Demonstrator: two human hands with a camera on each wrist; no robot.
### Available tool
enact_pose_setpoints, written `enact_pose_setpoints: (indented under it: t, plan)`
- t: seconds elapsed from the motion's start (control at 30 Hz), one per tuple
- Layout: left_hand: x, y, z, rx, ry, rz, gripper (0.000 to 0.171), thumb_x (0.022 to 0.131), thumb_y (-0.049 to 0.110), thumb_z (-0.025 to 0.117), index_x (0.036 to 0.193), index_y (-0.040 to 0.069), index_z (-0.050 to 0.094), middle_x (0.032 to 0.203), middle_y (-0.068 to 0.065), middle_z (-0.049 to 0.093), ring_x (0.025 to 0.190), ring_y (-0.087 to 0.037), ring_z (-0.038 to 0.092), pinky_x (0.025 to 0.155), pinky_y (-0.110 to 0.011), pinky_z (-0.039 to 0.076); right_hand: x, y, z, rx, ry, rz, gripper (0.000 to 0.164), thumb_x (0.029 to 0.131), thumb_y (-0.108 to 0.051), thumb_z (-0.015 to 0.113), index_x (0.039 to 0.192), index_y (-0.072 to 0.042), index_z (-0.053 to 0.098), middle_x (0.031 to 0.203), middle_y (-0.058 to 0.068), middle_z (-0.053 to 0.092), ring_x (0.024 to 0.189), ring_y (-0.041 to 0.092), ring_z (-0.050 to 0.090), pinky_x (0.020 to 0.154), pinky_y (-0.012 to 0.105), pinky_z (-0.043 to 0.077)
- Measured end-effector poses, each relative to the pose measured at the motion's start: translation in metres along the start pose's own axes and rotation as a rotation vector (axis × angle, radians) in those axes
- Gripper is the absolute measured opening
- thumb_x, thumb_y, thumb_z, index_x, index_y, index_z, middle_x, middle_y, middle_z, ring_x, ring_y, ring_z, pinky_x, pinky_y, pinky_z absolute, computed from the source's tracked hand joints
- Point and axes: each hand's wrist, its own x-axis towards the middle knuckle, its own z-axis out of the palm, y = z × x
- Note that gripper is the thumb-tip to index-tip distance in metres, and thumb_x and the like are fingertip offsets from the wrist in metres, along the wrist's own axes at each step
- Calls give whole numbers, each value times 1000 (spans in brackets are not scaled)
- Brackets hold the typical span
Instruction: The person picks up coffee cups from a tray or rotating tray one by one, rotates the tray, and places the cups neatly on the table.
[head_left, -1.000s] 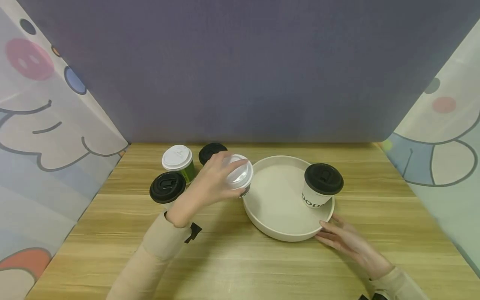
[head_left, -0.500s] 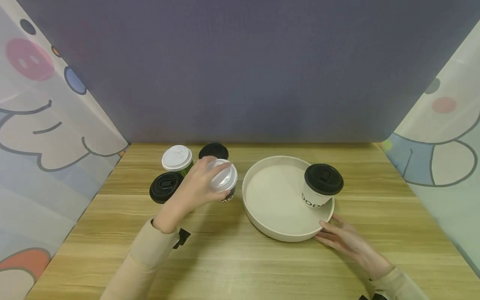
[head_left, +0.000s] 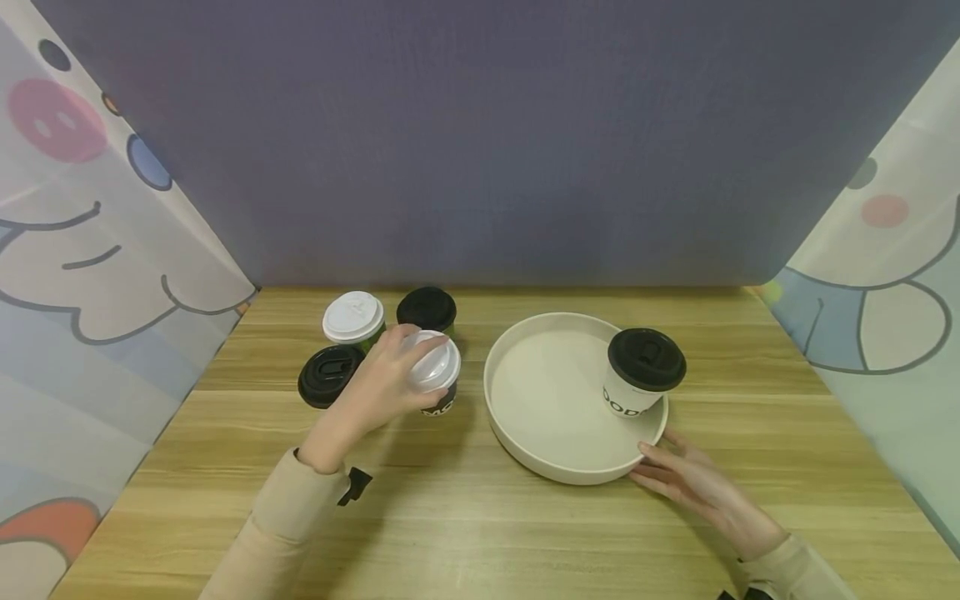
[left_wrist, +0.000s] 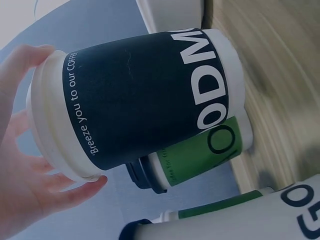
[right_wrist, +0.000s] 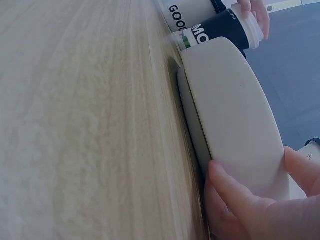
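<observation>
My left hand [head_left: 378,379] grips a paper coffee cup by its white lid [head_left: 437,365]. Seen from the left wrist, that cup [left_wrist: 135,100] has a black sleeve with white lettering, and the fingers and thumb spread around its lid. Its base is low over the wooden table; I cannot tell whether it touches. My right hand [head_left: 701,492] holds the near right edge of a round cream tray [head_left: 547,400], thumb at the rim and fingers against the outer wall, as the right wrist view shows. A white cup with a black lid [head_left: 647,360] stands inside the tray, at its right.
Beside the left hand stand a green cup with a white lid [head_left: 354,317], a black-lidded cup [head_left: 427,310] behind, and another black-lidded cup [head_left: 330,375] partly covered by the hand. A dark grey panel [head_left: 510,150] closes off the table's back.
My left hand has carried the white-lidded cup leftward and down, from beside the tray's left rim to near the other cups. The right hand and tray have stayed in place.
</observation>
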Motion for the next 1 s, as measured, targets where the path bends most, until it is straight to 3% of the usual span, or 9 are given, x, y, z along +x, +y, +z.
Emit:
enact_pose_setpoints:
  t: [0.43,1.0]
  plan:
    - [-6,-6,5,-1,-72,-53,57,65,34,73,116,15,57,110,-21,46,99,-37,46,78,-47,43,1,1,-2,33,-13,-3,87,91,-12,48,132,-1,-28,109,18,42,97,20,55,92,40,38]
    - [-10,-17,12,-4,-119,-93,57,67,36,73,118,15,56,109,-19,46,93,-30,46,76,-43,43,2,2,-2,40,20,12,87,91,-12,48,133,-3,-28,108,19,43,96,20,55,92,40,38]
